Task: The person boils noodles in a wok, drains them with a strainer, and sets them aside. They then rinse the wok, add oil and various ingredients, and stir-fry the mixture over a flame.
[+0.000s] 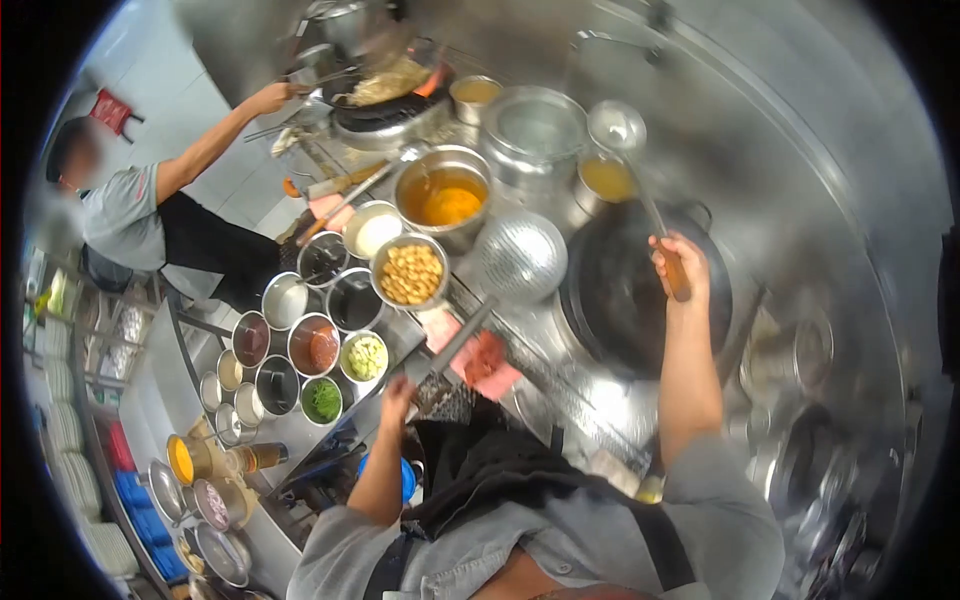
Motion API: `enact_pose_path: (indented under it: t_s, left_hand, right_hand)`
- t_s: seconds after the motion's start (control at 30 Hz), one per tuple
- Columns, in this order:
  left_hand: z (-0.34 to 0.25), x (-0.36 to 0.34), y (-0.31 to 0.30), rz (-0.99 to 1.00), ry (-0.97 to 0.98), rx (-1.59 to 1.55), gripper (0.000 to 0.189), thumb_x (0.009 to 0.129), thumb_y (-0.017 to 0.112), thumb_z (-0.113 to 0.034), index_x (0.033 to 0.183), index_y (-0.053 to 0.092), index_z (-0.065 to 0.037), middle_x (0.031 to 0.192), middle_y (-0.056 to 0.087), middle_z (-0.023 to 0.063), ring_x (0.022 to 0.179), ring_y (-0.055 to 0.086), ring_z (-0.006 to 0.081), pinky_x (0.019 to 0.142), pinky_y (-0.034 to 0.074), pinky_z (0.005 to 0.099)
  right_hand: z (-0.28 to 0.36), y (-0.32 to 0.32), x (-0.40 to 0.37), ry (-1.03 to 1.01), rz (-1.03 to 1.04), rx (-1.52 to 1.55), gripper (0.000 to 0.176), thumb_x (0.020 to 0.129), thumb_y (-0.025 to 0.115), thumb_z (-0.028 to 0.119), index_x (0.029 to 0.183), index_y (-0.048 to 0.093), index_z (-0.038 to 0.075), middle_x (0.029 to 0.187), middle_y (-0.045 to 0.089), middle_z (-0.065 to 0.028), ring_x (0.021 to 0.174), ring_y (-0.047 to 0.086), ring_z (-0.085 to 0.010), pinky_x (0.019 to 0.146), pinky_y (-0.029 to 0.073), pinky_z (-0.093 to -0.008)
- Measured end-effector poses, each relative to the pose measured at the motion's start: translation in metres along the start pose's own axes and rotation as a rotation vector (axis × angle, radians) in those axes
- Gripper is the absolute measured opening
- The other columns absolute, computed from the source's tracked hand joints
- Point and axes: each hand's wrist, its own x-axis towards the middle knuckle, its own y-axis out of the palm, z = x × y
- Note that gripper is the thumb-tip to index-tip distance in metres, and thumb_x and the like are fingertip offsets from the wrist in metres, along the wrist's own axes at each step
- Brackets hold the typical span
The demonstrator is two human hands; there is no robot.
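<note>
My right hand [680, 266] is wrapped round the wooden handle of a long ladle [617, 128]. The ladle's bowl is up by a small pot of yellow liquid [606, 180], and its handle crosses above the dark wok [640, 290]. Below and left, my left hand [398, 400] is closed near the handle end of a perforated strainer [520, 257]; blur hides whether it touches that handle. The strainer rests beside the wok. Pink cloths [483, 362] lie under and beside its handle.
A co-worker [130, 215] at the upper left reaches over a flaming wok of food [385, 85]. A pot of orange liquid [442, 200], a bowl of golden pieces [411, 272], a large lidded pot [533, 125] and several ingredient containers [313, 345] stand left of my wok.
</note>
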Motion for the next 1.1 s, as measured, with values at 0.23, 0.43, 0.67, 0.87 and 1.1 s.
enact_pose_path:
  t_s: [0.23, 0.43, 0.67, 0.87, 1.1]
  left_hand:
    - [-0.107, 0.004, 0.077, 0.267, -0.047, 0.04, 0.046, 0.083, 0.059, -0.015, 0.125, 0.047, -0.001, 0.095, 0.061, 0.0088, 0.067, 0.06, 0.0166, 0.053, 0.045, 0.026]
    - [-0.115, -0.012, 0.066, 0.241, -0.022, 0.154, 0.039, 0.078, 0.058, -0.008, 0.115, 0.053, 0.002, 0.088, 0.063, 0.0091, 0.057, 0.059, 0.0133, 0.042, 0.04, 0.0226]
    - [-0.066, -0.047, 0.045, -0.112, 0.115, -0.217, 0.039, 0.088, 0.051, -0.038, 0.111, 0.051, -0.006, 0.082, 0.06, 0.0065, 0.063, 0.061, 0.0172, 0.048, 0.045, 0.0272]
    - [0.174, -0.105, -0.007, -0.143, -0.222, -0.103, 0.031, 0.084, 0.055, -0.039, 0.086, 0.056, -0.008, 0.073, 0.06, 0.0079, 0.061, 0.06, 0.0233, 0.051, 0.048, 0.0368]
    - [0.298, -0.247, -0.004, 0.435, -0.348, 0.927, 0.029, 0.069, 0.054, -0.029, 0.087, 0.071, -0.011, 0.09, 0.066, 0.017, 0.088, 0.064, 0.0312, 0.076, 0.05, 0.0416]
  right_hand:
    - [0.018, -0.103, -0.128, 0.037, -0.048, -0.165, 0.055, 0.072, 0.061, 0.005, 0.12, 0.04, -0.011, 0.082, 0.062, -0.0134, 0.051, 0.054, -0.0174, 0.042, 0.042, -0.0273]
    - [0.007, -0.179, -0.205, 0.095, -0.138, -0.662, 0.039, 0.07, 0.06, 0.003, 0.107, 0.056, -0.008, 0.074, 0.062, -0.0117, 0.055, 0.057, -0.0175, 0.051, 0.045, -0.0308]
    - [-0.014, -0.215, -0.291, -0.187, -0.344, -1.344, 0.064, 0.072, 0.057, 0.003, 0.133, 0.038, -0.001, 0.097, 0.061, -0.0222, 0.084, 0.061, -0.0339, 0.077, 0.048, -0.0378]
    - [-0.125, -0.27, -0.349, -0.238, -0.564, -1.283, 0.07, 0.071, 0.049, -0.004, 0.138, 0.03, 0.003, 0.124, 0.048, -0.0281, 0.1, 0.055, -0.0395, 0.084, 0.044, -0.0416]
    - [-0.238, -0.318, -0.462, -0.111, -0.266, -1.574, 0.065, 0.073, 0.048, 0.0, 0.135, 0.03, -0.007, 0.135, 0.037, -0.0283, 0.126, 0.034, -0.0409, 0.105, 0.029, -0.0411]
